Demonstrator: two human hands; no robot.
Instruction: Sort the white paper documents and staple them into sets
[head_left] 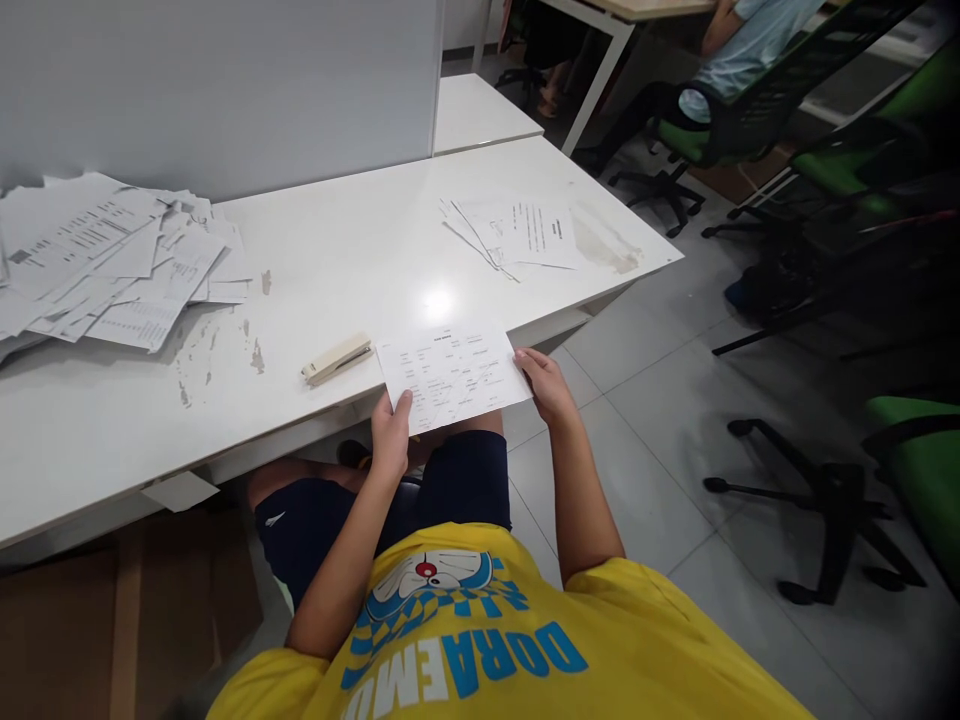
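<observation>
A printed sheet of paper (457, 378) is held between my two hands, just over the desk's front edge. My left hand (391, 432) pinches its near left corner, thumb on top. On the opposite side, my right hand (546, 384) grips the right edge, its fingers partly hidden under the sheet. Left of the paper, a cream stapler (337, 358) lies on the white desk (337, 270), touched by neither hand. Farther back on the right rests a small stack of printed papers (529, 232).
A large messy paper pile (112, 255) covers the desk's left part, against a grey partition (217, 90). Brown cardboard (60, 630) is under the desk at lower left. Green office chairs (862, 160) stand on the right, and a seated person (750, 60) is at the back.
</observation>
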